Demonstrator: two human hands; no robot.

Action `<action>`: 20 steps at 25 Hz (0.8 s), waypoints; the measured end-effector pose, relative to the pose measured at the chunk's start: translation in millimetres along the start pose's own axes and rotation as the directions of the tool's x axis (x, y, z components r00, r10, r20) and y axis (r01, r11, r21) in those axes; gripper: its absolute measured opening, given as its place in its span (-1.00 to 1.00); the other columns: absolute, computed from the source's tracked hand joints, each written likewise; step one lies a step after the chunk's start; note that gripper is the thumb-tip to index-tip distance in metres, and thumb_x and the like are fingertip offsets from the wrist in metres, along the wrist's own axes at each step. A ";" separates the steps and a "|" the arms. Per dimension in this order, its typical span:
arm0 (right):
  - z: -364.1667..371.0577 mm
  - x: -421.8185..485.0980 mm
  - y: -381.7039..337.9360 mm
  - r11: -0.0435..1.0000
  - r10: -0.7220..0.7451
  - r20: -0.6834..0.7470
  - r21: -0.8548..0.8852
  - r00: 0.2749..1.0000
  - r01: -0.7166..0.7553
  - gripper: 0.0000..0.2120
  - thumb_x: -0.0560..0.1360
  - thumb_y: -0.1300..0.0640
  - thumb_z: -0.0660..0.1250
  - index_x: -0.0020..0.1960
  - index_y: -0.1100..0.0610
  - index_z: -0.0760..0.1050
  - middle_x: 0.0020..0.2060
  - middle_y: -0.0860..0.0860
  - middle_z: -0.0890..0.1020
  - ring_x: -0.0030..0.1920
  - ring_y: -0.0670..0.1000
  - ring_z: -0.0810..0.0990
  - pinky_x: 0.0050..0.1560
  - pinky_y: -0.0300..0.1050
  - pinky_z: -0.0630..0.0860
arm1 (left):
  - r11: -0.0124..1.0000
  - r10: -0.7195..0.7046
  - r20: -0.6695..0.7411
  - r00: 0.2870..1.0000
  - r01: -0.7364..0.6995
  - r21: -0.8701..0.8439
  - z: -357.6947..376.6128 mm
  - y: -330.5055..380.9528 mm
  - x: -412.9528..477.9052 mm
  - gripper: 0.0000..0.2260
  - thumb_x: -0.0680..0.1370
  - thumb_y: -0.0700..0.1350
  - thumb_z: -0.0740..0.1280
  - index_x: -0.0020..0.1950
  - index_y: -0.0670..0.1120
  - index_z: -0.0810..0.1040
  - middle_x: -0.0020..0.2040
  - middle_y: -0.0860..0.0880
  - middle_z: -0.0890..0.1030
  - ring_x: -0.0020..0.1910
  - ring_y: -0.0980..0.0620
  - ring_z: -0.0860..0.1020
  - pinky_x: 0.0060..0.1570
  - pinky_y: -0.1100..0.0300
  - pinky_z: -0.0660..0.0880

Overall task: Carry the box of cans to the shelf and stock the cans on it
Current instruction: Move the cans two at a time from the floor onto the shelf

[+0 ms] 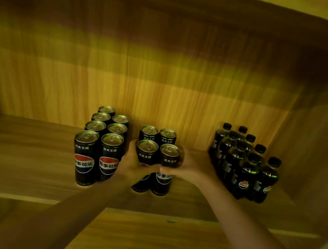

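Both my hands reach into a wooden shelf (20, 164). My left hand (132, 166) wraps a tall black cola can (146, 154), and my right hand (186, 167) wraps the can beside it (169, 158). Both cans stand upright on the shelf board, side by side. Two more cans (158, 134) stand right behind them. To the left stands a block of several black cans (98, 145) in two rows. The box is not in view.
A cluster of several small dark cola bottles (244, 162) stands at the right, close to the shelf's side wall (320, 141). The wooden back panel (145, 77) is behind everything. The shelf's front edge (3, 196) runs below my forearms.
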State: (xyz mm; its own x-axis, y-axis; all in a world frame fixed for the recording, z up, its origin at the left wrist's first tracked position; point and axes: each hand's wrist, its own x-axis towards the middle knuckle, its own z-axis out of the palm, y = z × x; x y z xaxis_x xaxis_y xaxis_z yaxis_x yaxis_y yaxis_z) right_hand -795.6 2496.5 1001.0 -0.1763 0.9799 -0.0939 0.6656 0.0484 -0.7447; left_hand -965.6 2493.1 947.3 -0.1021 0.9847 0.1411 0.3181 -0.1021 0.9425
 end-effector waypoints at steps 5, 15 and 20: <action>54.1 1.6 62.1 0.985 0.163 0.057 -0.059 0.985 -0.160 -0.23 0.43 -0.13 0.35 0.48 0.11 0.09 0.47 0.08 0.24 0.45 0.11 0.25 0.41 0.05 0.26 | 0.967 -0.162 -0.002 0.987 0.160 0.198 16.1 -60.0 -11.7 -0.28 0.36 -0.03 0.49 0.42 -0.11 0.22 0.39 -0.13 0.41 0.39 -0.11 0.37 0.35 0.01 0.32; 87.9 30.9 84.0 0.888 -0.048 -0.113 -0.460 0.992 -0.009 0.28 0.05 -0.54 -0.57 0.46 0.18 0.18 0.47 0.11 0.26 0.49 0.10 0.15 0.48 0.05 0.10 | 0.939 -0.177 -0.077 0.981 0.192 0.286 29.5 -63.9 -1.0 -0.40 0.44 -0.09 0.41 0.37 -0.21 0.23 0.38 -0.20 0.39 0.39 -0.17 0.35 0.36 -0.01 0.31; 88.8 37.4 81.8 0.906 -0.004 -0.076 -0.423 0.997 -0.029 -0.16 0.42 -0.36 -0.21 0.48 0.19 0.11 0.48 0.13 0.21 0.50 0.11 0.10 0.50 0.08 0.05 | 0.930 -0.214 -0.066 0.975 0.224 0.293 31.3 -61.5 7.1 -0.36 0.46 -0.06 0.39 0.42 -0.20 0.15 0.42 -0.20 0.34 0.42 -0.18 0.30 0.40 -0.07 0.28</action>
State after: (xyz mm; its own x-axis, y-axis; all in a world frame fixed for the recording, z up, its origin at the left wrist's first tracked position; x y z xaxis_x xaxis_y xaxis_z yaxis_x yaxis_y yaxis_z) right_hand -812.2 2519.9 877.9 -0.1229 0.9916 -0.0403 0.9145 0.0974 -0.3926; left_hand -956.3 2510.7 880.9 -0.2294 0.9723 -0.0441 0.5490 0.1667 0.8190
